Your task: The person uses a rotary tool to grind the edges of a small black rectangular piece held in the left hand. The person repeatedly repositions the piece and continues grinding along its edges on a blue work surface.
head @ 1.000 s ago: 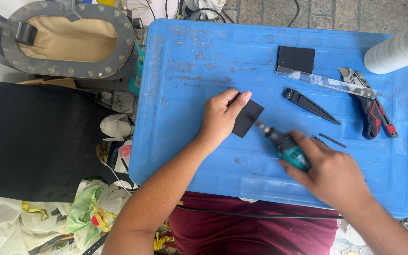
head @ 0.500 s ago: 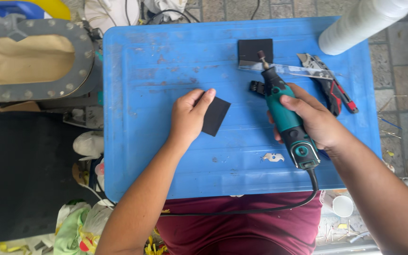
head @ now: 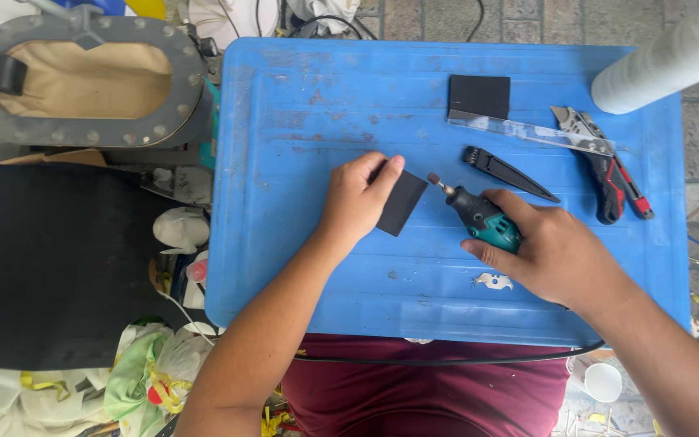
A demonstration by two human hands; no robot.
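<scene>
At far left, a grey oval ring with bolt holes frames a tan surface, and below it lies a large black sheet. Crumpled plastic bags, white and green, lie at the lower left, beside the bench.

The blue plastic bench fills the centre of the view, its top scuffed and stained.

The left hand lies palm down on the bench, fingers extended and pressing flat on the left portion of a small black rectangular piece. The piece lies flat near the bench centre, turned at an angle, its right half uncovered.

Just right of the piece, the small grinding tip of a teal and black rotary tool stands close to the piece's upper right corner; contact cannot be confirmed. The right hand is clenched around the rear of the tool body. A black cord runs along the bench's near edge.

A small pale metal scrap lies on the bench below the tool.

Towards the far edge lies a second black rectangle, with a clear ruler overlapping its lower edge. Below the ruler lies a black tapered sheath. To the right lies a red and black utility knife. A white cylinder crosses the upper right corner.
</scene>
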